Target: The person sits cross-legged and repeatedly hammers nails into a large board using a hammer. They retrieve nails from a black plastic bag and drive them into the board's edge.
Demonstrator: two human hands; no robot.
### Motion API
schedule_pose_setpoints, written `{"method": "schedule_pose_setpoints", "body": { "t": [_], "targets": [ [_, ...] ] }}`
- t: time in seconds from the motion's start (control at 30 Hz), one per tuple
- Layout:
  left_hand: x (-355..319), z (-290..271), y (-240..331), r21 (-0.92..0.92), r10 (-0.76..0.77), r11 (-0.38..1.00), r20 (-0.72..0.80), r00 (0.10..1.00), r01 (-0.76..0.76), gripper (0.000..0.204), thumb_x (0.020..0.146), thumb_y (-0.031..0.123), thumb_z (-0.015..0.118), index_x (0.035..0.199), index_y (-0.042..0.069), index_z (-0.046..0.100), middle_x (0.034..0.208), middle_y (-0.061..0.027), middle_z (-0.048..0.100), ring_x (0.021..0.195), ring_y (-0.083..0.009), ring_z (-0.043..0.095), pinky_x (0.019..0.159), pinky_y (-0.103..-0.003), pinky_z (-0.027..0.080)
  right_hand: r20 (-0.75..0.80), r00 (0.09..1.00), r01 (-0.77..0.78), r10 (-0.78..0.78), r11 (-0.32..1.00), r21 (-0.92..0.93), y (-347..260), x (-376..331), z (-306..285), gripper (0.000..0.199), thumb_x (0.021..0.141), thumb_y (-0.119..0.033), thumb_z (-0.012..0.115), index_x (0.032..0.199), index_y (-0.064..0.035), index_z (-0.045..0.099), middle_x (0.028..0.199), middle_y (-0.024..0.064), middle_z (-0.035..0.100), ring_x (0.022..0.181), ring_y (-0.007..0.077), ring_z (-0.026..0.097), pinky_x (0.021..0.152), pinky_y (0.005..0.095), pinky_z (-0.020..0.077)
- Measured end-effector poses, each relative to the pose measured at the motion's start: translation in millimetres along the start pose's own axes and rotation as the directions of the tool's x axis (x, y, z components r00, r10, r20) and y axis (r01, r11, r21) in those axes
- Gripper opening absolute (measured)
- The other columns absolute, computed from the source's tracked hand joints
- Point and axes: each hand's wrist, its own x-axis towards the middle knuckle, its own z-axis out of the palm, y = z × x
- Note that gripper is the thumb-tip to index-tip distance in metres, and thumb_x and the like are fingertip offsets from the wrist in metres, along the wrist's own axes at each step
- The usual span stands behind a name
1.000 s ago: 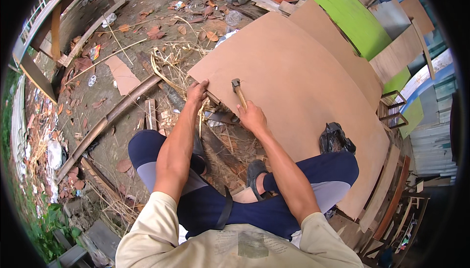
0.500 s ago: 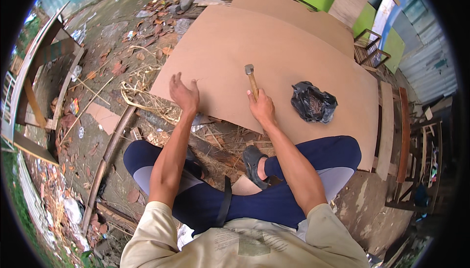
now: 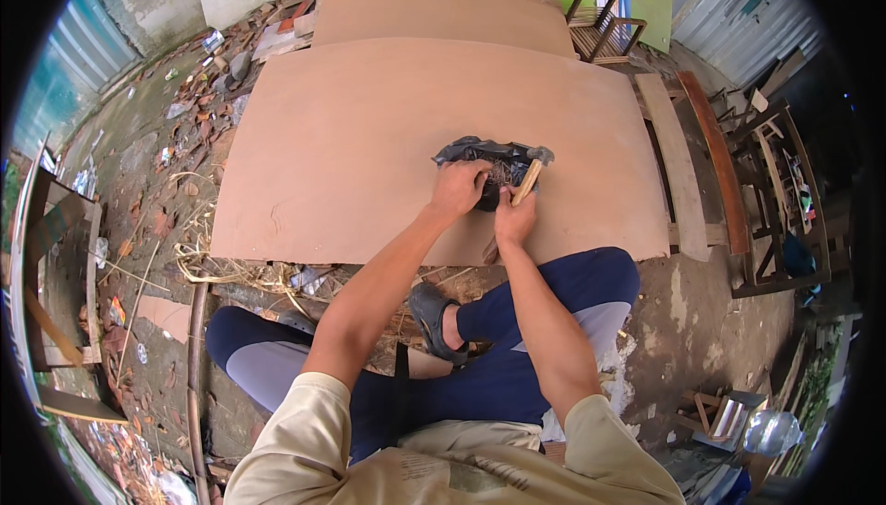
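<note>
Fingers of the left hand [image 3: 459, 186] curl down into a black bag [image 3: 487, 160], its tips hidden among the small dark bits inside, so what they pinch cannot be told; fingers of the right hand [image 3: 514, 222] wrap closed around the wooden handle of a hammer [image 3: 528, 179], whose metal head points far and right, just beside the bag. Largest in view, a brown board [image 3: 369, 136] lies flat on the ground, with a second board [image 3: 434, 11] beyond it at the far side. Bag and both hands sit on the board's near edge, right of centre. Planks [image 3: 678, 163] run along the right. Dry stalks [image 3: 231, 270] litter the ground near left. A dark sandal [image 3: 432, 320] shows under the arms.
</note>
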Motion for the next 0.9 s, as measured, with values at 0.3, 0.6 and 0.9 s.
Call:
{"method": "schedule_pose_setpoints", "body": {
  "t": [0.3, 0.6, 0.9],
  "targets": [
    [24.3, 36.6, -0.3, 0.374, -0.273, 0.896, 0.032, 0.962, 0.242, 0.015, 0.086, 0.021, 0.067, 0.099, 0.019, 0.077, 0.105, -0.0026, 0.072, 0.104, -0.0238, 0.065, 0.097, -0.047, 0.04, 0.022, 0.981, -0.192, 0.191, 0.981, 0.034, 12.4, 4.5, 7.4, 0.023, 0.086, -0.012, 0.073, 0.101, -0.0026, 0.058, 0.093, 0.0167, 0.071, 0.085, 0.0344, 0.07, 0.076, 0.0429, 0.0533],
    [39.9, 42.8, 8.3, 0.459, -0.274, 0.867, 0.118, 0.954, 0.193, 0.016, 0.085, 0.023, 0.067, 0.096, 0.018, 0.077, 0.108, -0.0046, 0.071, 0.106, -0.0234, 0.065, 0.096, -0.048, 0.039, 0.005, 0.983, -0.183, 0.183, 0.983, -0.019, 6.8, 7.5, 5.8, 0.021, 0.085, -0.009, 0.071, 0.099, -0.0011, 0.058, 0.091, 0.0197, 0.071, 0.088, 0.0409, 0.068, 0.078, 0.0473, 0.052],
    [43.9, 45.9, 6.6, 0.472, -0.291, 0.86, 0.142, 0.946, 0.194, 0.014, 0.082, 0.012, 0.064, 0.091, 0.015, 0.075, 0.107, -0.0049, 0.069, 0.108, -0.0238, 0.064, 0.098, -0.047, 0.039, 0.0, 0.979, -0.205, 0.205, 0.979, -0.02, 5.3, 8.8, 5.8, 0.02, 0.085, -0.014, 0.073, 0.097, -0.003, 0.061, 0.091, 0.0187, 0.071, 0.086, 0.0387, 0.069, 0.077, 0.0458, 0.0521]
  ]
}}
